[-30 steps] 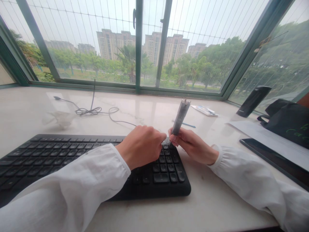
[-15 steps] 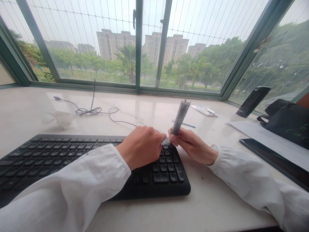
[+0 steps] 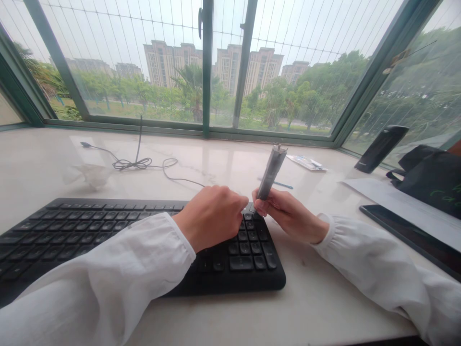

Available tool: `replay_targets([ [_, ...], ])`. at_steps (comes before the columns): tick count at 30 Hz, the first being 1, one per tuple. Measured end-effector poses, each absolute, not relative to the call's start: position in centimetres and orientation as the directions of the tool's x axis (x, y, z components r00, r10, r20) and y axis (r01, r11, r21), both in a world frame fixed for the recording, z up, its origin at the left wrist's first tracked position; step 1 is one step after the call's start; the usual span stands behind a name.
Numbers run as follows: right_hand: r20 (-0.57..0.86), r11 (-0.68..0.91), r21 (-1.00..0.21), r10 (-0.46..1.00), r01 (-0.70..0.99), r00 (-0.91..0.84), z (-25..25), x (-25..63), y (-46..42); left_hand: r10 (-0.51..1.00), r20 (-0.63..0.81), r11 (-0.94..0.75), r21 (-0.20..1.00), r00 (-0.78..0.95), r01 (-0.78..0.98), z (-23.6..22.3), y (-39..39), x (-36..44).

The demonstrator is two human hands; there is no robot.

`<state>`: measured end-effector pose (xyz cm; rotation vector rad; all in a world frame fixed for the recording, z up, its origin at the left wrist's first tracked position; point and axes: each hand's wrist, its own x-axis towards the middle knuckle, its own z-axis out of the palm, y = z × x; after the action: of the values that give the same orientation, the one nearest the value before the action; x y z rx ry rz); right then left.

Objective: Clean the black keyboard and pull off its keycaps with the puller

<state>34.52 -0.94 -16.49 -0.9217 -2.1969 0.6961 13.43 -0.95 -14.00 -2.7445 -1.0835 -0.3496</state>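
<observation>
A black keyboard [image 3: 90, 226] lies across the surface in front of me. My left hand [image 3: 212, 216] is closed over its right part, near the top of the number pad [image 3: 245, 247]. Its fingertips are turned away, so I cannot make out what they hold, if anything. At the keyboard's upper right corner, my right hand [image 3: 290, 211] grips a thick grey stick-shaped tool [image 3: 271, 175], tilted with its top leaning right. A small thin metal piece [image 3: 251, 208] shows at the tool's lower end, close above the keys, between both hands.
A coiled black cable [image 3: 133, 164] and a crumpled translucent bag [image 3: 91, 175] lie behind the keyboard. A blue stick [image 3: 283, 184] and a small packet [image 3: 308, 163] are beyond my right hand. Further right are a phone [image 3: 406, 230], papers [image 3: 374, 190], a black case [image 3: 382, 149] and a black bag [image 3: 432, 173].
The view has shifted very slightly. Both hands keep their places on the keyboard, and the grey tool stays in my right hand at almost the same tilt.
</observation>
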Motion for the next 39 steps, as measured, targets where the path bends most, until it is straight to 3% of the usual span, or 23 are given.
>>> replay_targets([
  [9,0.357,0.614,-0.665,0.762,0.426,-0.541,-16.8,34.7,-0.8,0.682,0.267,-0.703,-0.019,0.681,0.711,-13.5,-1.6,13.3],
  [17,0.418,0.684,-0.604,0.709,0.409,-0.568,-17.0,35.0,-0.6,0.677,0.144,-0.732,0.027,0.722,0.681,-12.9,-3.1,13.5],
  [39,0.454,0.685,-0.564,0.724,0.461,-0.519,-16.8,34.6,-1.3,0.708,0.06,-0.705,0.002,0.703,0.71,-12.4,-3.4,13.6],
])
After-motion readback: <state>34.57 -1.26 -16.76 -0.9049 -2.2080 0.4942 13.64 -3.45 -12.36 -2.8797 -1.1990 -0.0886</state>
